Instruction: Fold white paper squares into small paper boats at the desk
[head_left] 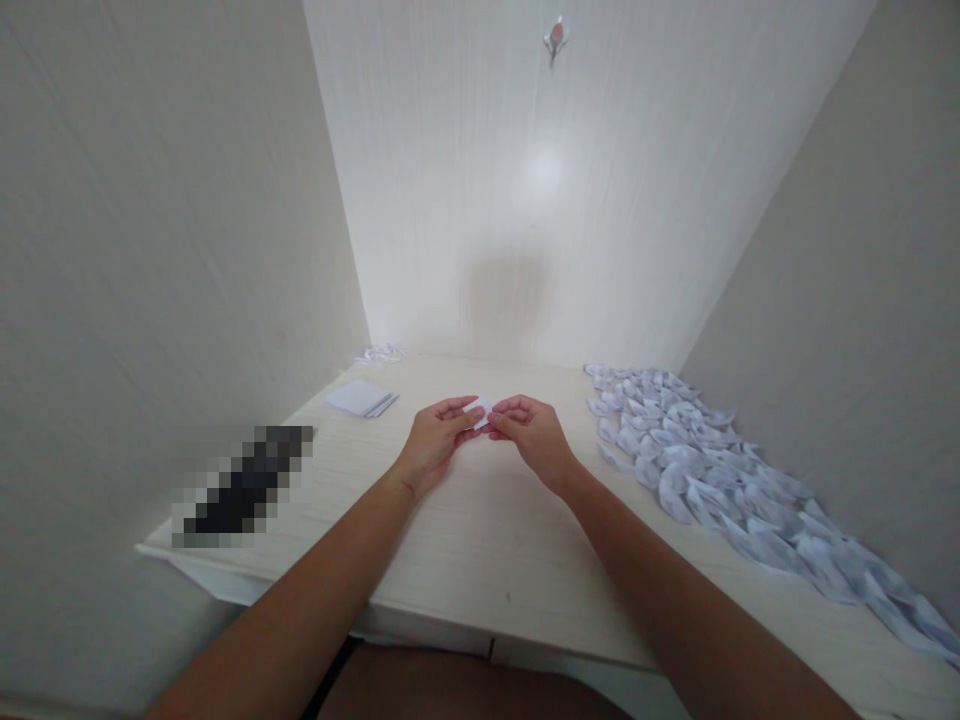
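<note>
A small piece of white paper [480, 408] is held up between my two hands, above the middle of the table [480, 530]. My left hand [441, 428] pinches its left side between thumb and fingers. On the other side, my right hand [527, 425] is closed on the paper's right edge, thumb against fingertips. The fingers cover much of the paper, so its full shape cannot be made out.
To the left lies a stack of white paper [360, 398], with thin paper scraps [381, 353] behind it. A blurred-out dark object [244, 485] rests near the left edge. Many curled white paper pieces [697, 470] line the right side. Walls enclose the table, with a hook [556, 38] high at the back.
</note>
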